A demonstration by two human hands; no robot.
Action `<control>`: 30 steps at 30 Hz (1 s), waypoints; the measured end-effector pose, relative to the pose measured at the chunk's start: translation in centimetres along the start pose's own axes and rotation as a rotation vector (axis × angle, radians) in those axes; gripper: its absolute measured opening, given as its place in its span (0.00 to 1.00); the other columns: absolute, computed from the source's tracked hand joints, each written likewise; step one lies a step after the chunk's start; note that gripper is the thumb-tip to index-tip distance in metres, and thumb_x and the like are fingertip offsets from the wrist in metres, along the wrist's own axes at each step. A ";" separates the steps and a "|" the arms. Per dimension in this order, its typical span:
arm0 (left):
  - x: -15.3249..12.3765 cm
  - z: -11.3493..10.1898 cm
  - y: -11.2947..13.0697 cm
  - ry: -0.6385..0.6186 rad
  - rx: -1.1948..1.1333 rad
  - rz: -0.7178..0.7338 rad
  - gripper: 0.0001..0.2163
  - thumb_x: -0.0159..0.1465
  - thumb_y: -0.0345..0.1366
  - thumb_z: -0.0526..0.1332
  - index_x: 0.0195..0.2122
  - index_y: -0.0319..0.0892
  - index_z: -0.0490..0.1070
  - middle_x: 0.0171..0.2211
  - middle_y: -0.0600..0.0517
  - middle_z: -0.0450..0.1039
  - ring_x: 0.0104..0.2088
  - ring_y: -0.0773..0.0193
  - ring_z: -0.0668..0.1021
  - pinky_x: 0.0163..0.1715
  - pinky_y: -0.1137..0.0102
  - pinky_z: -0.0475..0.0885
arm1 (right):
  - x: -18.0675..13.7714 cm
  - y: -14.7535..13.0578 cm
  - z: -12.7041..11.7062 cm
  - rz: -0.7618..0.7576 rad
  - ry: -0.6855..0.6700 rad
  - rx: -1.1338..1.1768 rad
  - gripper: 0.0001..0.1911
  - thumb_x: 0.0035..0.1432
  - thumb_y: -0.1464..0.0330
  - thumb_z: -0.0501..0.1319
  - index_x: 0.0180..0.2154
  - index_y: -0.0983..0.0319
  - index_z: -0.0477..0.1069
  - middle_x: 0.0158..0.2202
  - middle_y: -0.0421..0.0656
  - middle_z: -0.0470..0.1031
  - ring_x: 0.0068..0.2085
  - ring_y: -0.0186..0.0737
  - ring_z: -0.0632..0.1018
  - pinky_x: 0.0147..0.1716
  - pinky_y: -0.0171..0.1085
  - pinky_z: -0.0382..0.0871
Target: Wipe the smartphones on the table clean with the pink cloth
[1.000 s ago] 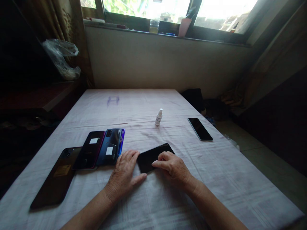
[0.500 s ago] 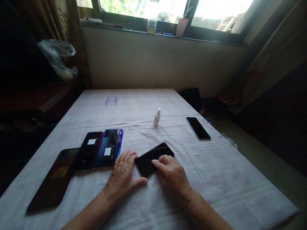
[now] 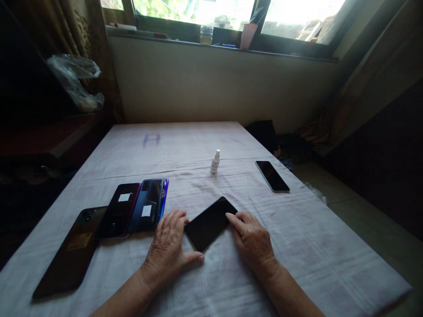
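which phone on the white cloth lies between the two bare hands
The black rectangular phone with a glossy dark face: it alone lies between the left hand and the right hand; the others lie outside them.

Black-screened phone (image 3: 210,225), pale plaid tablecloth (image 3: 317,246)

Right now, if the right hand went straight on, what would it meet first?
Most likely the black-screened phone just ahead: the right hand points across it from its right end. Whether the two touch is unclear from this view.

Bottle (image 3: 215,163) behind phone (image 3: 210,225); phone row (image 3: 117,215) left, seemingly overlapping
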State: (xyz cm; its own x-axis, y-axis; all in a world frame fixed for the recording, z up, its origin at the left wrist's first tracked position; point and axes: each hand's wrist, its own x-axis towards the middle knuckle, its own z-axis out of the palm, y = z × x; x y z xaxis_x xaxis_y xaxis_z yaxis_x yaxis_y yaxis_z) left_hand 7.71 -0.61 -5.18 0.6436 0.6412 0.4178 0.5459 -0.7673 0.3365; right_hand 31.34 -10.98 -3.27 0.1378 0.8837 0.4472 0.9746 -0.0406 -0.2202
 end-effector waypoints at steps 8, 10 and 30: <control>0.0 -1.0 -0.3 -0.138 0.005 0.168 0.36 0.57 0.43 0.66 0.65 0.42 0.54 0.60 0.42 0.69 0.61 0.45 0.69 0.64 0.48 0.57 | 1.9 1.0 1.3 -0.040 -0.028 0.068 0.18 0.59 0.78 0.57 0.47 0.58 0.78 0.35 0.44 0.75 0.36 0.40 0.76 0.36 0.35 0.70; 0.2 -1.3 -0.2 -0.136 0.001 0.169 0.32 0.58 0.40 0.64 0.64 0.43 0.58 0.59 0.43 0.70 0.61 0.47 0.69 0.64 0.49 0.58 | 2.8 1.5 2.1 -0.062 -0.010 0.117 0.17 0.59 0.78 0.58 0.46 0.59 0.78 0.35 0.44 0.75 0.36 0.40 0.76 0.36 0.36 0.70; 0.4 -1.2 -0.1 -0.137 -0.007 0.168 0.27 0.61 0.44 0.65 0.61 0.44 0.65 0.58 0.43 0.72 0.60 0.45 0.70 0.61 0.46 0.62 | 1.9 1.1 1.0 -0.105 -0.037 0.155 0.17 0.60 0.77 0.57 0.47 0.57 0.77 0.35 0.44 0.75 0.37 0.40 0.75 0.35 0.35 0.70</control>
State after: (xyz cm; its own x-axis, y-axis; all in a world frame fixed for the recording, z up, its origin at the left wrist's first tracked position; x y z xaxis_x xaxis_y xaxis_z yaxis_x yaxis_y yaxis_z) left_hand 7.26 -0.29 -4.05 0.7925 0.4994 0.3501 0.4213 -0.8633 0.2779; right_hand 32.54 -8.90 -3.51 0.0274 0.8962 0.4428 0.9439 0.1227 -0.3067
